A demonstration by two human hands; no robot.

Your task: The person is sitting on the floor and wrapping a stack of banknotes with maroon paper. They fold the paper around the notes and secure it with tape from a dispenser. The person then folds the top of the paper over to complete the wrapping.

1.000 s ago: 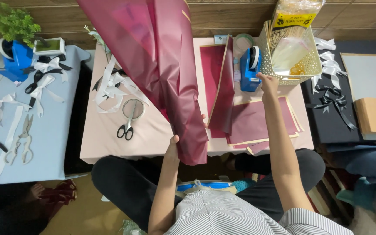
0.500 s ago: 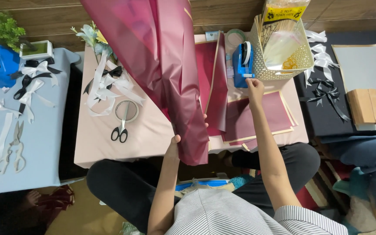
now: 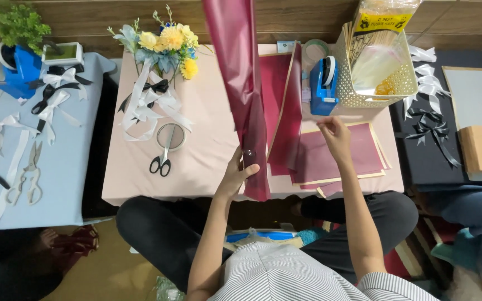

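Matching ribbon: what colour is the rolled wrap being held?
Dark maroon wrap, gripped by the left hand; head view.
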